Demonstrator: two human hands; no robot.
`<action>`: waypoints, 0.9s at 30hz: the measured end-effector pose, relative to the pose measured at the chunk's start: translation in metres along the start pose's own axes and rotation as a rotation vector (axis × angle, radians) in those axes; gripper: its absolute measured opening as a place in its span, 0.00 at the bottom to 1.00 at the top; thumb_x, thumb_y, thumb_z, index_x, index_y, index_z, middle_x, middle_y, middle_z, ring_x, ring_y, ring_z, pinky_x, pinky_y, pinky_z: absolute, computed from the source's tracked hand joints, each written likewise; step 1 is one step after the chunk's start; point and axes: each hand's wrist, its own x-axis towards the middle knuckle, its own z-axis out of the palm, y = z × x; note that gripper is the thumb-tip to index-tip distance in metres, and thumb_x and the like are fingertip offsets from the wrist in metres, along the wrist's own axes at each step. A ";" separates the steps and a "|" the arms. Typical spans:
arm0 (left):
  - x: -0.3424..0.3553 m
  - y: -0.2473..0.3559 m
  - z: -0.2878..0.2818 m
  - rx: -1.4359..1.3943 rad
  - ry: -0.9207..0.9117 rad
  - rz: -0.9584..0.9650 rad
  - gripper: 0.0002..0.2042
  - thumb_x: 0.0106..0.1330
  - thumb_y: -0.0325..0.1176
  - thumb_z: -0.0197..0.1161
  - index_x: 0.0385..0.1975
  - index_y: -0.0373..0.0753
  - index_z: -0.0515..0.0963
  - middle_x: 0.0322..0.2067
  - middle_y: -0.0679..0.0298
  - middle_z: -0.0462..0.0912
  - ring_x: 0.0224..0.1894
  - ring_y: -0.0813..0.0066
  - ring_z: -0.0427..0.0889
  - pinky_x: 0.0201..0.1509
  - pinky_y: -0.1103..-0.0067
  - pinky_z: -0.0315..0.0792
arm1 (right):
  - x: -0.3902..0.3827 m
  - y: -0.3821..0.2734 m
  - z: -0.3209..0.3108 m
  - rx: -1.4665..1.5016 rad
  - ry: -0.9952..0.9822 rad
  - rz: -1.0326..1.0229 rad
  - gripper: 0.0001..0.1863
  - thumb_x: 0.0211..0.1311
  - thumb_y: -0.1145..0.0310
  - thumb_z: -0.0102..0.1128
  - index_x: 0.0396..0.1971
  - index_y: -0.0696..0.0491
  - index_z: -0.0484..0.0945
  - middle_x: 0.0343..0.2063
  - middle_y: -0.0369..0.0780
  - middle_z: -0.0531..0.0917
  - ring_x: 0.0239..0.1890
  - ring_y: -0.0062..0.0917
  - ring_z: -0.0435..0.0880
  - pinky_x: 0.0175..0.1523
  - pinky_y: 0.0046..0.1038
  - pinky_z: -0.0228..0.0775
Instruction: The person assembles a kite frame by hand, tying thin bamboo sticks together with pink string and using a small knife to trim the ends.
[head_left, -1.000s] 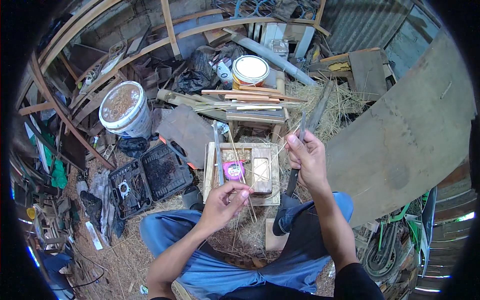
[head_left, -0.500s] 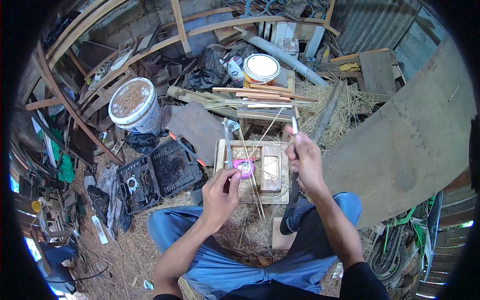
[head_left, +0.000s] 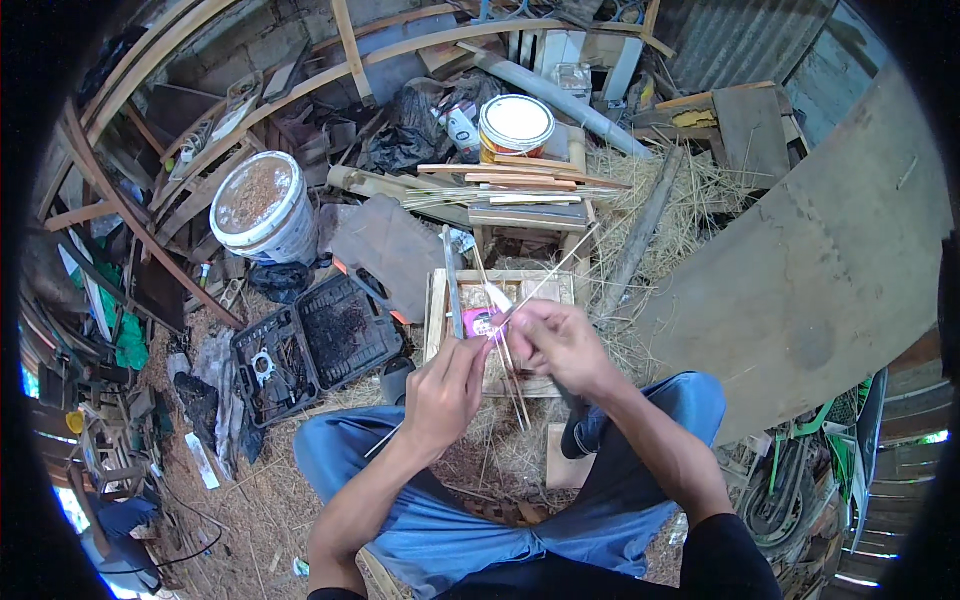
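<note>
In front of me my left hand (head_left: 445,385) pinches a thin bamboo strip (head_left: 556,268), which slants from the lower left up to the right. My right hand (head_left: 562,345) is closed round a knife; its pale blade (head_left: 498,297) points up and left, close to the strip and my left fingertips. Part of the handle is hidden by the fist. Beneath both hands sits a low wooden frame (head_left: 437,300). On it lie a pink tape measure (head_left: 478,322), a long flat grey bar (head_left: 452,285) and several thin strips (head_left: 516,385).
Beyond the frame, wooden sticks (head_left: 500,170) rest on a small wooden stand (head_left: 530,215). An open tool case (head_left: 345,330) and a white bucket (head_left: 262,205) are at left. A round-lidded tub (head_left: 516,122) stands behind; a large board (head_left: 790,270) leans at right.
My right hand has swung the knife left and down, bringing its blade from upright at the right to the strip near my left fingers. My left hand keeps its pinch.
</note>
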 end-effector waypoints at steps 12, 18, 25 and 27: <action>-0.002 -0.001 0.002 -0.046 0.002 0.034 0.07 0.56 0.20 0.62 0.33 0.35 0.73 0.23 0.58 0.74 0.19 0.61 0.77 0.19 0.72 0.70 | -0.002 -0.017 -0.011 -0.031 -0.019 -0.019 0.17 0.69 0.59 0.48 0.38 0.60 0.76 0.16 0.29 0.71 0.14 0.07 0.62 0.17 0.11 0.50; -0.002 -0.002 0.002 -0.228 -0.042 -0.050 0.05 0.58 0.19 0.61 0.33 0.33 0.74 0.22 0.57 0.75 0.19 0.67 0.75 0.21 0.76 0.67 | -0.001 -0.023 -0.026 -0.059 -0.015 0.002 0.19 0.69 0.58 0.48 0.38 0.61 0.76 0.16 0.30 0.70 0.13 0.07 0.58 0.17 0.12 0.47; -0.001 -0.002 -0.005 -0.288 -0.128 -0.152 0.03 0.60 0.22 0.60 0.32 0.33 0.75 0.23 0.55 0.76 0.20 0.64 0.76 0.23 0.75 0.68 | 0.002 -0.032 -0.063 -0.011 0.118 -0.122 0.18 0.68 0.57 0.50 0.37 0.61 0.74 0.15 0.31 0.70 0.13 0.08 0.57 0.17 0.13 0.45; -0.002 -0.003 -0.007 -0.299 -0.142 -0.156 0.03 0.60 0.22 0.59 0.33 0.33 0.75 0.24 0.54 0.76 0.21 0.60 0.77 0.23 0.73 0.70 | 0.002 -0.036 -0.062 -0.035 0.111 -0.118 0.18 0.67 0.57 0.51 0.36 0.61 0.74 0.16 0.31 0.69 0.13 0.08 0.57 0.17 0.12 0.45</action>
